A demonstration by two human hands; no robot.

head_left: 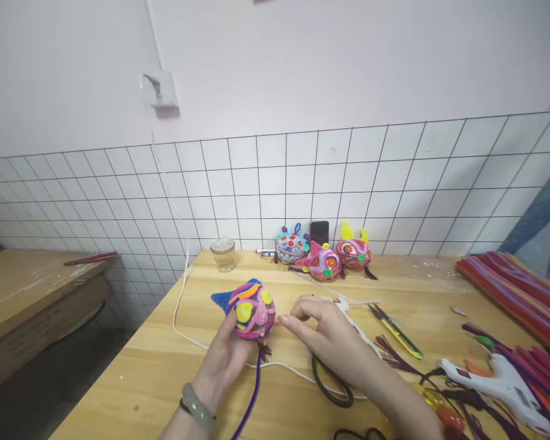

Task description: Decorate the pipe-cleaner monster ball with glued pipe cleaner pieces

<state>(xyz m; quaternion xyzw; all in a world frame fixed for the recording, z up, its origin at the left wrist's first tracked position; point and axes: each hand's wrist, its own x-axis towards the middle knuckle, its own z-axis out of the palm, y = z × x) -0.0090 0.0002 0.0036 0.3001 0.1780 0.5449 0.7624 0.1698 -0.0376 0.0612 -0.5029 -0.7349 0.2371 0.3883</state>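
My left hand (229, 360) is wrapped round the lower left side of a colourful fish ornament (252, 311), held above the table. The ornament has coiled pink, purple and orange fuzzy strips, yellow round eyes and a blue pointed tail. Below it hang a dark tassel (264, 349) and a purple cord-like strip (252, 397). Just right of the ornament, my right hand (321, 327) has its thumb and bent fingers drawn together; anything between them is too small to make out. A black loop (332, 385), perhaps a scissor handle, lies beneath my right wrist.
Finished ornaments (323, 263) and a phone (319, 232) stand against the tiled wall. A glass (223, 253) sits at the back left corner. To the right lie a yellow utility knife (396, 333), a white glue gun (499, 385) and bundled fuzzy strips (513, 299). A white cable (178, 311) crosses the table.
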